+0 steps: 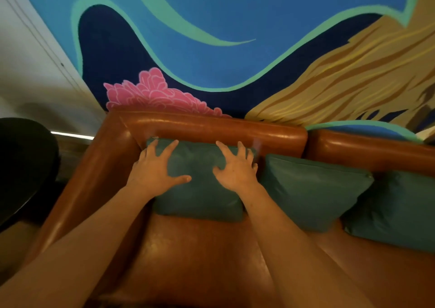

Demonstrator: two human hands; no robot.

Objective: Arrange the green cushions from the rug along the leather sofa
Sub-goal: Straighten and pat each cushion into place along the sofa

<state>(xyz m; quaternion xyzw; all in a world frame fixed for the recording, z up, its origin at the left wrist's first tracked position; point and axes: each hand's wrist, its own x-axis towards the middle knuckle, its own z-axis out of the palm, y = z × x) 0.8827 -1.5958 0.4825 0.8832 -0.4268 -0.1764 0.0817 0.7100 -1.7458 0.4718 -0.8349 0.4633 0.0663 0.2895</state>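
Left hand (156,167) and right hand (235,166), fingers spread flat, press the third green cushion (200,190) against the leather sofa (211,125); the rug is unseen, so what remains is unclear.

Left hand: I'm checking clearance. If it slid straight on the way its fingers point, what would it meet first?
Probably the sofa backrest: the left hand lies flat on the corner cushion, fingers near its top edge.

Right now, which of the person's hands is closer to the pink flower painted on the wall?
The left hand. It presses the corner cushion almost directly below the pink flower, while the right hand rests farther along toward the middle cushion.
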